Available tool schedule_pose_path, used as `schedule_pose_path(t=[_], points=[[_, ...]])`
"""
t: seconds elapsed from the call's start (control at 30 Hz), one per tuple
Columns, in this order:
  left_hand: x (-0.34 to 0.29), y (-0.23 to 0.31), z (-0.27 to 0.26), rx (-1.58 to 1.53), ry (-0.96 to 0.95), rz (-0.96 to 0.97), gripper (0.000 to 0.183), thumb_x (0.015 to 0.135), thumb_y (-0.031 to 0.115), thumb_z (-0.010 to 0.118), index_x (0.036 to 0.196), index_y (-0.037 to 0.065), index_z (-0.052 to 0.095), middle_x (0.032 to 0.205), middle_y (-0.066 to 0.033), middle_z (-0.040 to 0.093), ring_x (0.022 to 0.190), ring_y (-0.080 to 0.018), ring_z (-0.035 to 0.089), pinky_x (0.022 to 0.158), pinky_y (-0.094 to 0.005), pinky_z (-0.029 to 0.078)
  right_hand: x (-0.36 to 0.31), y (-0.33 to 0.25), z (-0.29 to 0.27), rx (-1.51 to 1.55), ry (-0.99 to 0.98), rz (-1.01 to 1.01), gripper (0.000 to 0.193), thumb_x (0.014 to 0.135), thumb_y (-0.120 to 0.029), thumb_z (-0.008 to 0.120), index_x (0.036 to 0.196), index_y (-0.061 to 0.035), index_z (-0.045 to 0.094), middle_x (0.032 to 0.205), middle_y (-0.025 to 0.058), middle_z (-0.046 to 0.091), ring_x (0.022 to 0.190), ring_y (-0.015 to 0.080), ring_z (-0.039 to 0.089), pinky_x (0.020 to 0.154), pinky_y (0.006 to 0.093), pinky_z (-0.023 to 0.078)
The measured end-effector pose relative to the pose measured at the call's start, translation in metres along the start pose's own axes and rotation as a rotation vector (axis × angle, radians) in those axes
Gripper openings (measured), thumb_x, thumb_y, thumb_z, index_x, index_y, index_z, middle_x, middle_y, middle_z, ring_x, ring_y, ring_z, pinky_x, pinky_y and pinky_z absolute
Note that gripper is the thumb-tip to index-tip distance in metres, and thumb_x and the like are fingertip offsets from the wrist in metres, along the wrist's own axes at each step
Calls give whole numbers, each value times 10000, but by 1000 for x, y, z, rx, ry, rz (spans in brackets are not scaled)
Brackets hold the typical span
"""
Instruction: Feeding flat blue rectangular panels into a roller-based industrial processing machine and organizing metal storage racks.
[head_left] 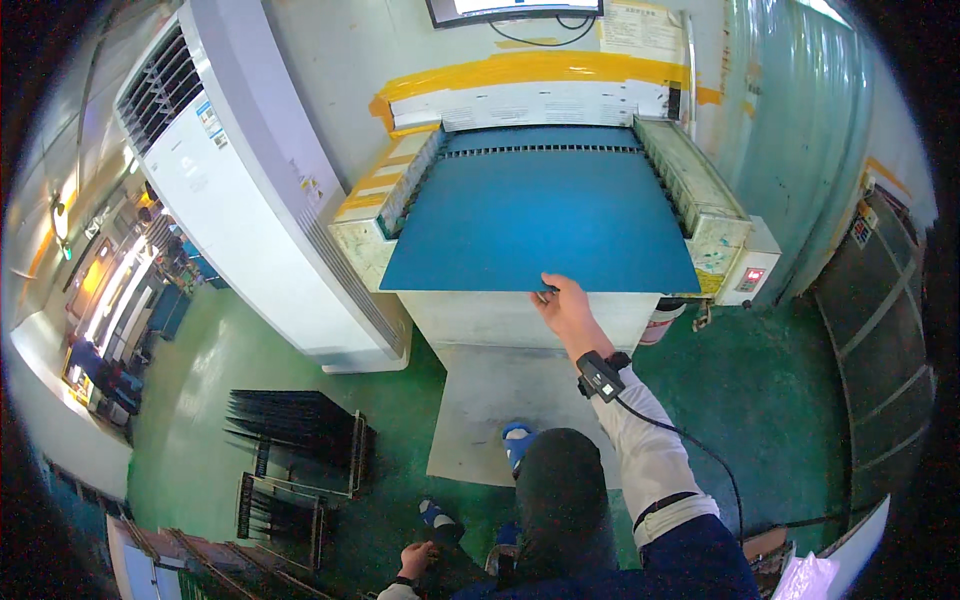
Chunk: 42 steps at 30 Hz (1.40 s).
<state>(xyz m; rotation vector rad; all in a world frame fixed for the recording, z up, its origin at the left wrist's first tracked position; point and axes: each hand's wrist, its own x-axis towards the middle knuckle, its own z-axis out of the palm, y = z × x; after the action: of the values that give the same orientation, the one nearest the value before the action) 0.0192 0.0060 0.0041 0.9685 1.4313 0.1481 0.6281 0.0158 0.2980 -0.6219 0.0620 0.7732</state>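
A large flat blue panel lies on a machine bed between two pale side housings. Its front edge sticks out toward me. My right hand is at the middle of that edge, with thumb and fingers closed on it. A small black device with a cable is strapped to my right wrist. Down by my leg, away from the machine, my left hand is closed; its curled fingers hide whatever may be in them.
A tall white air conditioner stands left of the machine. Black slotted racks are on the green floor at lower left. A control box with a red display sits on the machine's right. A dark framed screen leans at far right.
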Motion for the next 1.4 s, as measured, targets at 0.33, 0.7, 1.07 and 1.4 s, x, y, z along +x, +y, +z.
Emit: schedule_pose_path(t=[0.33,0.7,1.07,1.4], points=[[3,-2,-2,6,1,-56,218,869,187,661,917,-23,632,814,-130,686,583,-201,627,500,-301,494,4,-8,9,-20,0,24,176,828,-17,626,933,-55,490,956,84,523,869,237,513,839,421,499],[18,-14,-10,-25,-24,-53,254,866,187,661,987,-35,637,827,-137,686,644,-226,655,516,-324,515,12,-12,12,-21,7,8,162,809,-1,612,877,-40,470,883,96,501,747,241,515,808,424,530],[6,-5,-2,-23,0,-53,269,849,167,673,979,-58,608,793,-141,667,584,-232,628,499,-326,497,26,-16,2,-81,-22,-7,178,821,-38,626,924,-21,482,916,121,523,811,275,566,788,412,535],[18,-26,-7,-47,-10,-27,234,827,210,704,891,-7,641,748,-89,653,531,-179,574,496,-302,467,-26,-4,-13,-300,-295,253,340,920,-360,601,1048,-44,601,1037,89,636,886,193,605,724,311,506]])
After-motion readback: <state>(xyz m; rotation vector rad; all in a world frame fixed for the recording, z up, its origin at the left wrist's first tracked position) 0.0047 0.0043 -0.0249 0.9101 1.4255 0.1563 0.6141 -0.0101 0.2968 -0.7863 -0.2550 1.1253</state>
